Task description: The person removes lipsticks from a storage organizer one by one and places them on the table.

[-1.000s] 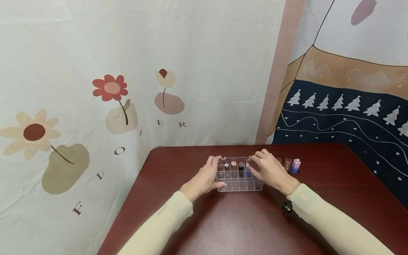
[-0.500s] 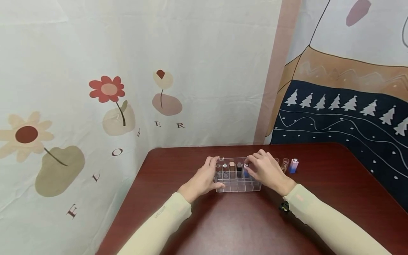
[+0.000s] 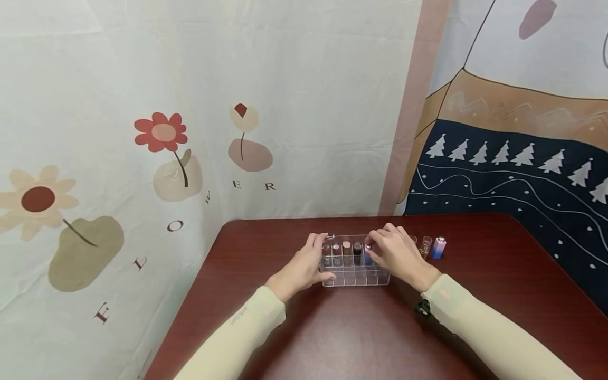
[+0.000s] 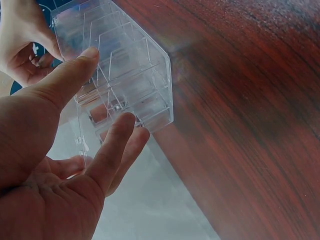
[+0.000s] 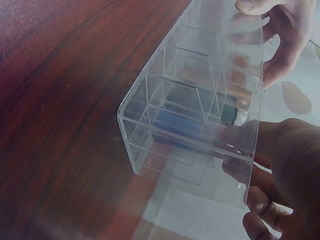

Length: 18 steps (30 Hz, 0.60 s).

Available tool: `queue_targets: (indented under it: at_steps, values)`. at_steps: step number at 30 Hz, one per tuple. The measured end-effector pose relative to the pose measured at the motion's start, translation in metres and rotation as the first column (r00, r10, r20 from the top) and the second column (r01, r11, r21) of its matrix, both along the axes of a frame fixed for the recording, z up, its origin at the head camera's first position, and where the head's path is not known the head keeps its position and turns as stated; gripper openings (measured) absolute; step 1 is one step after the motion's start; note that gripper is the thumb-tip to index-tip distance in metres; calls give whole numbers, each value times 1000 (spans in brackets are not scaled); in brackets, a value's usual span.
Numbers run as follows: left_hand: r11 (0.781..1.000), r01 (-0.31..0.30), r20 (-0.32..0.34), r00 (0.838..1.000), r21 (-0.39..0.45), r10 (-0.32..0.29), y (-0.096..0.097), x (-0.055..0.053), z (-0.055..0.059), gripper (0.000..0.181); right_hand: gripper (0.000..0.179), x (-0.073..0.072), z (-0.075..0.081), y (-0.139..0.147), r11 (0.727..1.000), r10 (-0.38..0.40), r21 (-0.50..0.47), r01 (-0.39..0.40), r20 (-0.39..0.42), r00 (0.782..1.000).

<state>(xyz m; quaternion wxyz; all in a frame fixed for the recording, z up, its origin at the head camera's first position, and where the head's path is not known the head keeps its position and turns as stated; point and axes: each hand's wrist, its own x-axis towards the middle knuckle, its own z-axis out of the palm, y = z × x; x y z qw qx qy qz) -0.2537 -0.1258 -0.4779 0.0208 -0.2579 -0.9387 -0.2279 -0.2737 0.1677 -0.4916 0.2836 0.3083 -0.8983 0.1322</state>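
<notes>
A clear plastic organizer (image 3: 356, 275) with small compartments stands on the table. My left hand (image 3: 301, 269) grips its left end, thumb at the front and fingers toward the back. At the other end, my right hand (image 3: 400, 256) pinches the top of a pink-and-blue lipstick tube (image 3: 368, 258); its blue part sits inside a compartment in the right wrist view. Left of it in the same back row stand a black tube (image 3: 357, 255), a tan-capped tube (image 3: 347, 254) and two clear-looking tubes. The front compartments hold nothing. The organizer's right end is partly hidden behind my right hand.
Right of the organizer, another pink-and-blue tube (image 3: 439, 248) stands upright on the dark red table (image 3: 342, 338). Beside it is a clear-topped tube (image 3: 426, 246), and one more is partly hidden by my right hand. Printed cloth (image 3: 304, 105) hangs behind the table.
</notes>
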Motion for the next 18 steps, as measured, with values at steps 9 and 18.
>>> queue_targets:
  at_steps: [9, 18]
  values:
    - [1000, 8, -11, 1000, 4, -8, 1, 0, 0, 108, 27, 0, 2, 4, 1000, 4, 18, -4, 24, 1000]
    - [1000, 2, -3, 1000, -1, -2, 2, 1, 2, 108, 27, 2, 4, 6, 1000, 6, 13, -6, 27, 1000]
